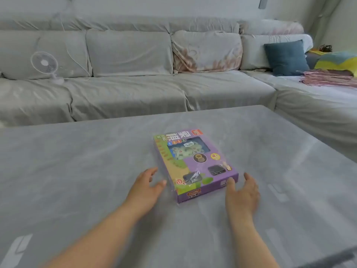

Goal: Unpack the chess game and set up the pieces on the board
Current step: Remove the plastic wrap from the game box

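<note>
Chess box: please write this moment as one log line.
chess box: unopened, film-wrapped, flat on table | left hand: open, beside box | right hand: open, thumb at box corner

Title: the chess box (195,165) bears large white characters 象棋 at the far end of its lid, upside-down to the camera.
Romanised title: small letters "XIANG QI" beside those characters.
Orange label (193,192): on the near side wall, roughly "XC281"; the last characters are unsure.
White sticker (188,145): on the lid, print too small to read.
Red badge (178,181): near lid corner, figures blurred.
</note>
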Tool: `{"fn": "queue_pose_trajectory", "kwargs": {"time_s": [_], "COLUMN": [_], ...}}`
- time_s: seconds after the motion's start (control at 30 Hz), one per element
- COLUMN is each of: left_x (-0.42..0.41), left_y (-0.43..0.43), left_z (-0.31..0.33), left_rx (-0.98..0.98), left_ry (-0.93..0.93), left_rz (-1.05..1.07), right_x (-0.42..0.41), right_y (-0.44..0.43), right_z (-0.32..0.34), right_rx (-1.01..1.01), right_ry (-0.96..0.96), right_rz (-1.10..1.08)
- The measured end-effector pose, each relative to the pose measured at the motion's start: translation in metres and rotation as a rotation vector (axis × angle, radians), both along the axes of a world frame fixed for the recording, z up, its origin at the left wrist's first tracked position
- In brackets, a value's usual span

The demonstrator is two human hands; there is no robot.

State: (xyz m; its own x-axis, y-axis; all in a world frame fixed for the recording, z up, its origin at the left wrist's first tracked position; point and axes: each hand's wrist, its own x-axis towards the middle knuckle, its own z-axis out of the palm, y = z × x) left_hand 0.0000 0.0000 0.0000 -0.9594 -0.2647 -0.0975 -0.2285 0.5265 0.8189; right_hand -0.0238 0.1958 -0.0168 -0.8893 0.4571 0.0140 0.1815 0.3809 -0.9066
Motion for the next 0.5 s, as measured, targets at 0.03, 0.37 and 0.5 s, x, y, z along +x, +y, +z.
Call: {"fn": "queue_pose_trajectory", "kwargs": {"time_s": [0.03,0.37,0.5], "left_x": [-0.011,-0.043,-0.037], "left_y": [0.004,0.039,0.04], "left_z": [0.0,-0.029,-0.03], "left_rx": [0.04,-0.098,0.302], "left_ry": [-0.015,-0.059,0.017], "left_rz": [0.027,0.087,0.179], "right_x": [-0.01,-0.05,-0.046], "right_y": [0.005,0.008,-0.005], "right_z": [0.003,-0.007,-0.005], "right_rx": [0.056,-0.076,-0.732], "right_ry": [-0.07,-0.087,0.046], "right_rz": [0.014,0.098,0.017]}}
